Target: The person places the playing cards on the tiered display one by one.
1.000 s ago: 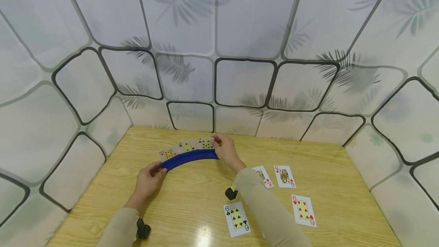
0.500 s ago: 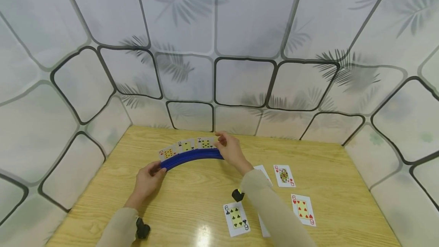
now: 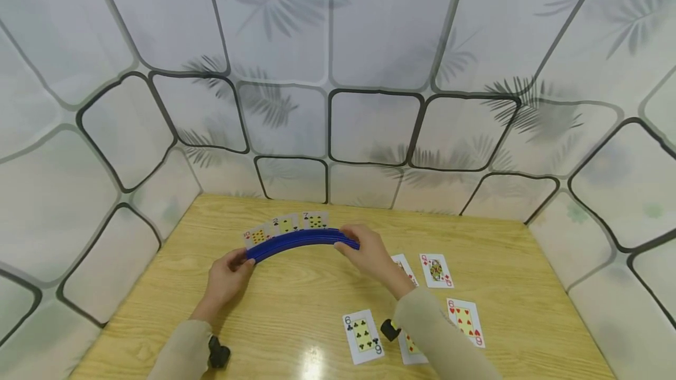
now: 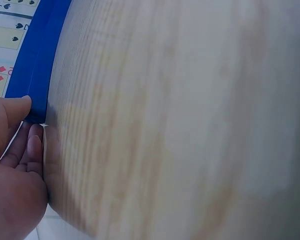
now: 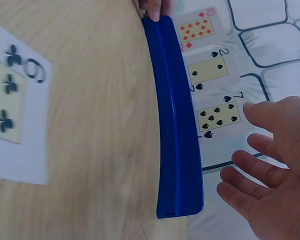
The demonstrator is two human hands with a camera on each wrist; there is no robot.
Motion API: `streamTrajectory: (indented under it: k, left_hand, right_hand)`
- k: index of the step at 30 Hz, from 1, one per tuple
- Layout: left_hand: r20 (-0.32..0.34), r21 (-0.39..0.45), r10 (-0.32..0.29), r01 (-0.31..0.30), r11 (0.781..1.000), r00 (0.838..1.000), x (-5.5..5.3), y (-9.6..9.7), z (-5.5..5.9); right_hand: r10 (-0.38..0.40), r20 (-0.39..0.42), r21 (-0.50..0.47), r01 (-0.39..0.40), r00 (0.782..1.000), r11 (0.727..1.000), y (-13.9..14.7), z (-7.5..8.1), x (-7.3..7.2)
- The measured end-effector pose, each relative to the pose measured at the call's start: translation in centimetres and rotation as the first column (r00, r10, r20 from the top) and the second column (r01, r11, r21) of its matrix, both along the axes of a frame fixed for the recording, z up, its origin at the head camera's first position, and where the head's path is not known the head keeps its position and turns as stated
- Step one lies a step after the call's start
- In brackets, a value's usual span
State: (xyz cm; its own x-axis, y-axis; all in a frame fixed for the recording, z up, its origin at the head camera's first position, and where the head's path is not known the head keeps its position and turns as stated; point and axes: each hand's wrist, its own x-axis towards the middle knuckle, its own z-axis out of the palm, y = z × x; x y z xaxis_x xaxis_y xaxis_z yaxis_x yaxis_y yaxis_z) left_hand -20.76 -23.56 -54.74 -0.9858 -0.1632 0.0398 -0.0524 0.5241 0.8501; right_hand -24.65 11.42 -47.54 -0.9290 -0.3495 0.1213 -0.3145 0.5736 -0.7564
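Observation:
A curved blue card holder stands toward the back left of the table. Upright in it are a ten of diamonds, a two of spades and a seven of spades. My left hand pinches the holder's left end, the thumb pressed on its front face in the left wrist view. At the right end is my right hand, overlapping the holder in the head view. The right wrist view shows its fingers spread and loose, beside the holder and holding nothing.
Face up on the wooden table lie a six of clubs, a queen of diamonds and a six of hearts. A king of diamonds and another diamond card are partly under the right arm. Patterned fabric walls surround the table.
My right hand has let go of the seven of spades and moved right along the holder to its right end. My left hand keeps its grip on the left end.

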Motion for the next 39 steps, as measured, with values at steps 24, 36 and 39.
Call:
streamTrajectory:
  k: [24, 36, 39]
  left_hand:
    - [-0.010, 0.008, 0.018, -0.018, 1.000, 1.000, -0.2, -0.2, -0.1]
    - [-0.025, 0.015, 0.015, -0.014, 1.000, 1.000, -0.2, -0.2, 0.0]
    - [-0.022, 0.010, 0.014, -0.014, 1.000, 1.000, -0.2, -0.1, 0.0]
  right_hand:
    - [0.175, -0.007, 0.182, -0.171, 0.985, 0.968, 3.1, -3.0, 7.2]
    - [0.220, -0.064, 0.321, -0.188, 0.973, 0.928, 4.1, -4.1, 9.1]
    - [0.225, -0.080, 0.344, -0.185, 0.971, 0.920, 4.5, -4.3, 9.5]
